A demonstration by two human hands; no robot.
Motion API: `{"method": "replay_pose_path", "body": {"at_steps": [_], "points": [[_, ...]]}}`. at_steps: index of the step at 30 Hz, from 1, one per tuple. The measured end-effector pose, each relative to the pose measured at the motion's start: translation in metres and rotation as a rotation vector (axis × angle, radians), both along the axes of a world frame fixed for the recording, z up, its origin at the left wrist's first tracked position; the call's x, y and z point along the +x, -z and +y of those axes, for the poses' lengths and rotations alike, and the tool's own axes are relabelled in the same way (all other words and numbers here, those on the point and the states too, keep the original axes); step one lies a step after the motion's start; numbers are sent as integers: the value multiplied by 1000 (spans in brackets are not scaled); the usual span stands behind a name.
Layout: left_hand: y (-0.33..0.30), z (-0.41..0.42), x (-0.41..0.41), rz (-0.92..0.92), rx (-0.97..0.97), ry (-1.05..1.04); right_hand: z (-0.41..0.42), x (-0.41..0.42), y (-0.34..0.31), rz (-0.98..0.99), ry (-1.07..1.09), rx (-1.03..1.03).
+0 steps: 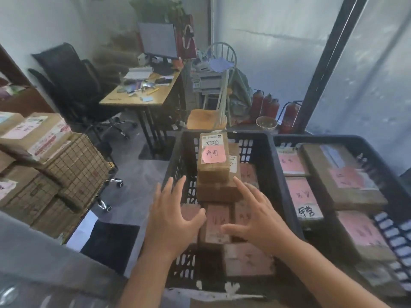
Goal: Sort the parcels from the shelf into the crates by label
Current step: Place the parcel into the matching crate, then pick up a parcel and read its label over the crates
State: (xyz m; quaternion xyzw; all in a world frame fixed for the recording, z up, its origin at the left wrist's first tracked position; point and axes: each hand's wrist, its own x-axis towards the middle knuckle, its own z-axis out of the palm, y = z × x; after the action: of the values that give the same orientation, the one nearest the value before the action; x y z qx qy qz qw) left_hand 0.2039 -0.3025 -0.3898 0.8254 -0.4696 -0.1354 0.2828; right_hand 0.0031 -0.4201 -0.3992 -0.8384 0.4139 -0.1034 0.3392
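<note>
Top parcel [214, 157] lies flat in left crate [262, 138], long axis pointing away; L hand [175, 221] & R hand [258, 216] spread, holding nothing

Walls: pale grey plaster wall [266, 41].
Floor: dark grey smooth floor [142, 174].
Furniture: cluttered wooden desk [124, 100], black mesh office chair [69, 78], dark flat monitor [158, 40].
Corner: red fire extinguishers [266, 106].

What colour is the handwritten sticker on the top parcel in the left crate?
Pink, on the top parcel, clearest in the head view.
</note>
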Motion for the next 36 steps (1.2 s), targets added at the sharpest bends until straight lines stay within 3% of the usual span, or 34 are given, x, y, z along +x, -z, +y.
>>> {"method": "replay_pose_path", "body": {"at_steps": [6, 11, 16, 19, 28, 36], "points": [[-20, 11, -48, 2, -33, -86, -15, -46, -29, -163, -135, 14], [-39, 36, -109, 18, -64, -232, -26, -79, -54, -182, -427, 52], [-68, 94, -173, 139, -154, -285, -6, -91, -85, -249, -663, 51], [-87, 146, -204, 97, -228, -395, 29, -89, -105, -287, -789, 84], [-123, 348, -310, -36, -326, -828, 212, -93, -152, -346, -1263, 181], [-140, 594, -506, -136, -272, -1278, 481, -184, -169, -390, -1682, 190]]}}
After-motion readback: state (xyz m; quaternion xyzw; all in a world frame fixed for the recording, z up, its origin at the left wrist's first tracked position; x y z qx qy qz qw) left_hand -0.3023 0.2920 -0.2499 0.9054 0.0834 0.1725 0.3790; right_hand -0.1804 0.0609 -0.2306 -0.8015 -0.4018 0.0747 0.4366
